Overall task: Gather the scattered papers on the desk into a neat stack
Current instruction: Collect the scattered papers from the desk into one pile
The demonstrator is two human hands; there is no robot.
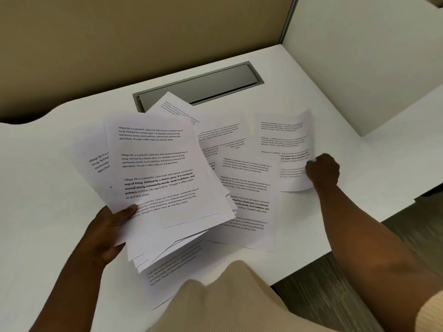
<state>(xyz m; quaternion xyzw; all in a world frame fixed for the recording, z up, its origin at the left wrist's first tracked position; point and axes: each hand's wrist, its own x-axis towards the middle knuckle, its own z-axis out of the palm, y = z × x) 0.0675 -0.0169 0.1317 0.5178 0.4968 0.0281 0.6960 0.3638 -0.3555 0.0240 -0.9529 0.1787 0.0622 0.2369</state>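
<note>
My left hand (107,232) grips a loose, fanned bundle of printed sheets (163,178) by its lower left edge, held above the white desk (48,164). My right hand (323,170) pinches the right edge of a single printed sheet (284,140) at the desk's right side, and that edge curls up. Between the hands, several more printed pages (249,204) lie overlapping on the desk. One page (175,267) lies under the bundle near the front edge. Another page (177,106) pokes out behind the bundle.
A grey cable flap (203,85) is set into the desk behind the papers. A tan partition (119,44) and a white panel (359,56) wall in the back and right. Carpet (323,295) shows beyond the desk's front right edge.
</note>
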